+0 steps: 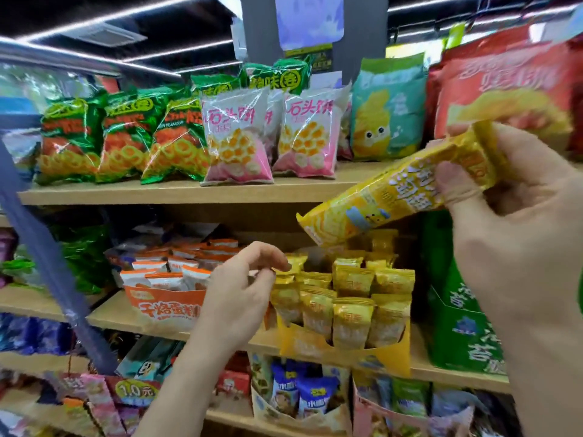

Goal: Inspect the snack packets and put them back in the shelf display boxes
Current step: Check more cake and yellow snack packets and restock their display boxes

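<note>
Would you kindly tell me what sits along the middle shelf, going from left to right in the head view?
Green packets → orange display box → left hand → yellow display box → green carton. Above them, the right hand holds a yellow packet.

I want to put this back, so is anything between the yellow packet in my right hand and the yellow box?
Nothing hangs below the yellow packet, but the left hand reaches over the left of the yellow box, and upright packets crowd it.
</note>
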